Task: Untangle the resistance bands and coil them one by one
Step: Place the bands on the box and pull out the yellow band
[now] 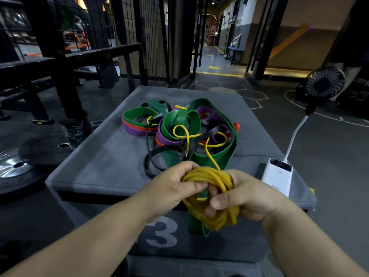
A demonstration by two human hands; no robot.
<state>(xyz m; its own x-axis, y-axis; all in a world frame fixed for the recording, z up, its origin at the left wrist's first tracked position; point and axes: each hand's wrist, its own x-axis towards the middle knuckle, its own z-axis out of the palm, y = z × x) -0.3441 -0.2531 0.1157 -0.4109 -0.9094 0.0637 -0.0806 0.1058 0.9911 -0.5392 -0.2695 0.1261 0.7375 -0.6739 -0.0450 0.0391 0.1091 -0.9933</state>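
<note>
A thin yellow band (209, 176) is wound into a thick coil over the front edge of a grey padded box (103, 162). My left hand (171, 188) grips the coil's left side. My right hand (245, 196) holds its right side, fingers tucked into the loops. A loose yellow strand runs from the coil back into a tangled pile (179, 128) of green, purple, red and black bands in the middle of the box. A wide green band (194, 222) hangs down over the box's front, behind the coil.
A white power bank (277, 176) lies on the box's right edge, its white cable leading to a small black fan (323, 82) on the floor. Weight plates (18, 166) lie on the floor at left, beside a black bench frame (65, 62).
</note>
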